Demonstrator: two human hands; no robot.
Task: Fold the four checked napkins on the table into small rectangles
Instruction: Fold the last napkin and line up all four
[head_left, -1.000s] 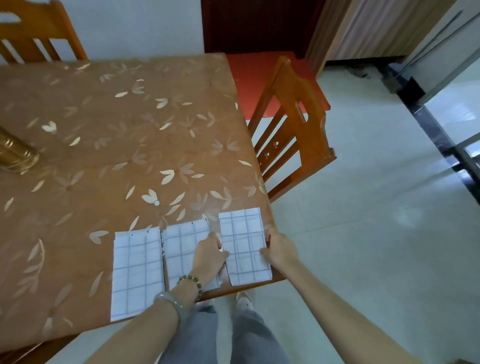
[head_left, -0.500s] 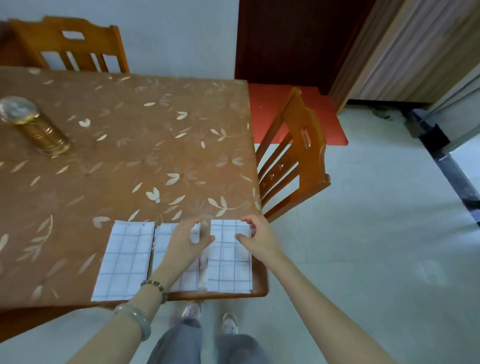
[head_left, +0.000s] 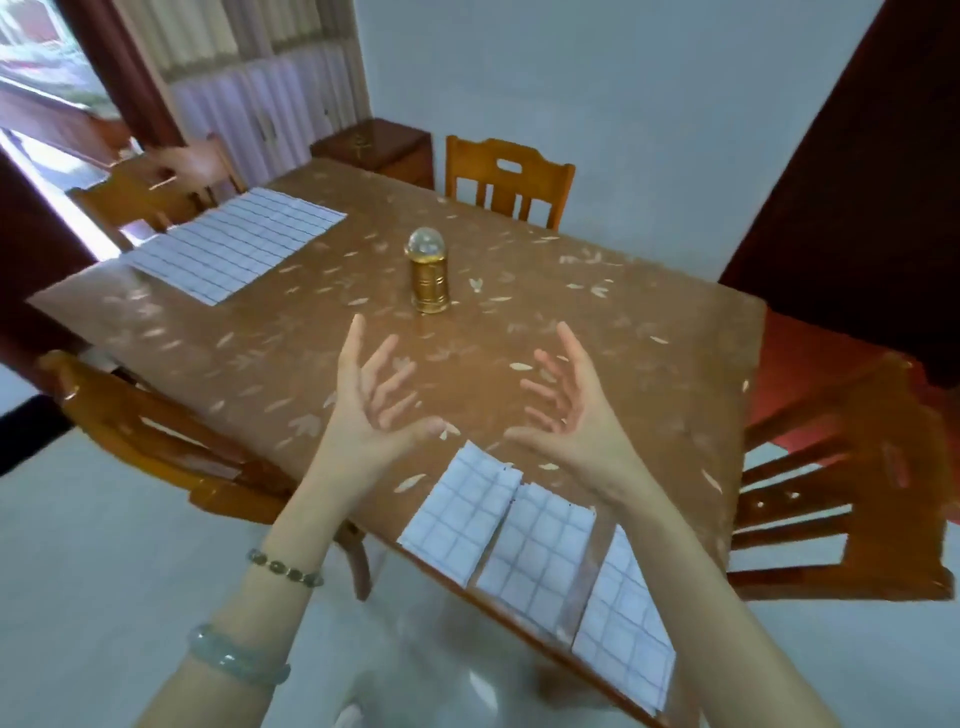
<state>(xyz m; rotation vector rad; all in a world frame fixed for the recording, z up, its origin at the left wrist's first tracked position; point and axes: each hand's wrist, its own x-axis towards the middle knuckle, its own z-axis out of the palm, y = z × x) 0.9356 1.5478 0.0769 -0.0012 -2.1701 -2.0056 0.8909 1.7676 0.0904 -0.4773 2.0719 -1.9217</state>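
- Desk (head_left: 597, 322): brown top with a pale leaf pattern. It fills the middle of the view, with one corner pointing toward the person.
- Chairs: 4 wooden ones stand at the desk. The far chair (head_left: 509, 179) is at the back edge and the right chair (head_left: 841, 499) at the right edge. The near left chair (head_left: 156, 431) and the far left chair (head_left: 156, 192) are along the left edge.
- Flat napkin (head_left: 236, 241): white with a blue check, spread out in 1 layer on the far left corner of the desk, well apart from both hands.
- Left napkin (head_left: 460, 517), middle napkin (head_left: 540, 553) and right napkin (head_left: 623, 623): 3 checked napkins folded into narrow rectangles. They lie side by side in a row at the near edge of the desk. The right forearm crosses over part of the right napkin.
- Left hand (head_left: 371, 410): raised above the desk beyond the row, palm turned inward, fingers spread. The grip is released and holds nothing.
- Right hand (head_left: 569, 415): raised opposite the left hand, palm facing it, fingers spread. The grip is released and holds nothing.
- Gold jar (head_left: 429, 273): upright near the middle of the desk, with a clear domed lid, beyond both hands.
- Bead bracelet (head_left: 284, 566) and pale green bangle (head_left: 234, 662): both on the left wrist.
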